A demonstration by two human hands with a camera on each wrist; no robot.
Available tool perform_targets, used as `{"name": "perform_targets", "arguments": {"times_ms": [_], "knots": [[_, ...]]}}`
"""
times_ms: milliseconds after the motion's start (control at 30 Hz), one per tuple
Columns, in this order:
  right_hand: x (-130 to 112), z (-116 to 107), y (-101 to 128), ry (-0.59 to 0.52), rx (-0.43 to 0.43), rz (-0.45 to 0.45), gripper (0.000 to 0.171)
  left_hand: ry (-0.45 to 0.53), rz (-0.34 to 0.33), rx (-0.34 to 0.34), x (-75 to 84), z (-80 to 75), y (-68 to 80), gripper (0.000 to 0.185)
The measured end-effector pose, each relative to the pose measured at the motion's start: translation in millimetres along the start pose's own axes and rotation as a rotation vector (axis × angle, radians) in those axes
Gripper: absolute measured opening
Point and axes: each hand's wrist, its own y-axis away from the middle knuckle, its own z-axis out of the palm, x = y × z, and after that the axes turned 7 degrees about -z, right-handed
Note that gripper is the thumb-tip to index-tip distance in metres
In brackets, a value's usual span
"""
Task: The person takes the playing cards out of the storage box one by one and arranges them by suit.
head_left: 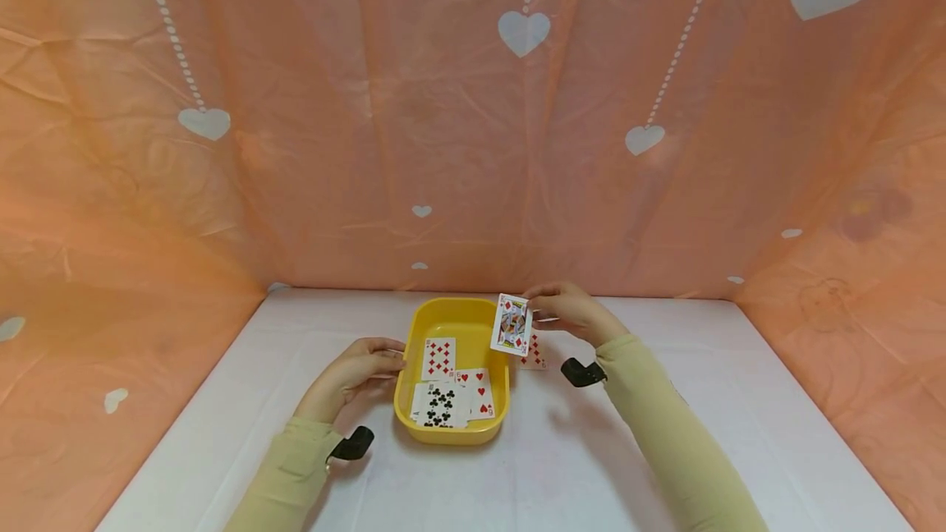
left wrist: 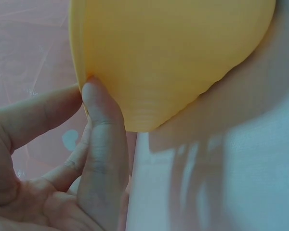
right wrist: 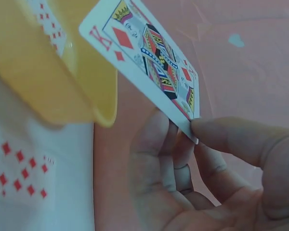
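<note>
One king card [head_left: 511,324] is pinched in my right hand [head_left: 572,313], with the tub [head_left: 458,437] just left of that hand; best keep the pinch light while my left hand [head_left: 342,376] grips the tub's rim.

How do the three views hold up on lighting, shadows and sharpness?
Head: brightest, soft shadow beside the right sleeve on the white table; left wrist: dimmer, streaky shadows below the yellow tray; right wrist: dim and hazy, king of diamonds readable, diamond card on the table paler and softer; no strong glare in any view.
</note>
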Motion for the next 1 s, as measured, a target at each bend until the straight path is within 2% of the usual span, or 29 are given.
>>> {"name": "perform_targets", "arguments": {"times_ms": [233,400,733,867,1000], "knots": [[11.9,-20.2,21.5,-0.015,-0.036,-0.003,0.027,0.001,-0.007,0.006,0.0,0.1,0.0,0.041],[28.7,-28.2,32.7,-0.030,-0.057,0.011,0.025,0.005,-0.019,0.003,0.9,0.5,0.6,0.042],[68.4,-30.2,44.3,-0.057,-0.066,0.082,0.026,0.005,-0.022,-0.002,0.2,0.2,-0.2,0.043],[77.2,-27.3,46.8,-0.072,-0.061,0.118,0.026,-0.003,-0.022,0.015,0.1,0.6,-1.5,0.043],[82.8,-23.9,48.6,-0.083,-0.041,0.157,0.027,0.013,-0.028,0.003,-0.6,-0.1,0.7,0.042]]}}
